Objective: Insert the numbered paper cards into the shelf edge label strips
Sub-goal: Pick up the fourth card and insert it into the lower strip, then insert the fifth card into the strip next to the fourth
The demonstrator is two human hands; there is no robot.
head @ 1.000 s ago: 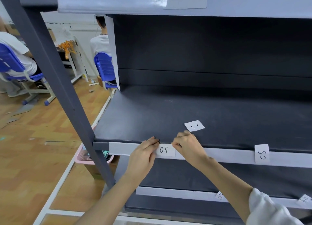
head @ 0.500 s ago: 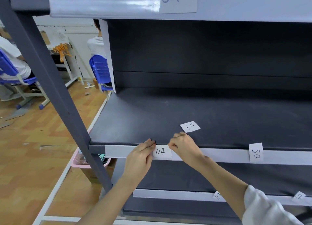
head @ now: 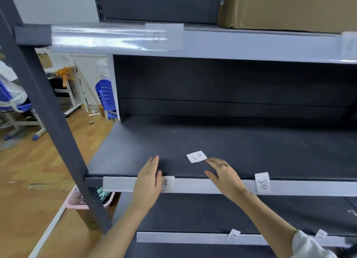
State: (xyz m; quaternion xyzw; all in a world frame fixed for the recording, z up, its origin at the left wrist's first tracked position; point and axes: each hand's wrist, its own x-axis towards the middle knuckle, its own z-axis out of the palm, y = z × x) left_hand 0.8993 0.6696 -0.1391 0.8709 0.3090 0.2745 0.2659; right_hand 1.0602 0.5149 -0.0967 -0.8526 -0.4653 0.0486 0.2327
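Note:
A loose white card marked 07 (head: pixel 196 156) lies upside down on the dark middle shelf (head: pixel 251 151). My right hand (head: pixel 225 175) is open, its fingertips just right of that card, not gripping it. My left hand (head: pixel 149 180) is open and flat over the middle label strip (head: pixel 193 186), covering part of the 04 card (head: pixel 167 183) in the strip. A card marked 05 (head: pixel 262 182) stands tall in the same strip to the right. The top strip (head: pixel 251 45) holds a blurred 01 card (head: pixel 164 36). Two cards, one at left (head: pixel 233 235) and one at right (head: pixel 321 234), sit crookedly in the bottom strip.
A slanted grey upright post (head: pixel 48 110) crosses the left side. A pink basket (head: pixel 77 200) sits on the wooden floor beneath the shelf corner. A cardboard box (head: pixel 289 8) rests on the top shelf. Blue chairs (head: pixel 105 97) and seated people are behind on the left.
Both hands have let go of the 04 card and opened. The right hand has risen toward the loose 07 card. The view has tilted up, showing the top shelf.

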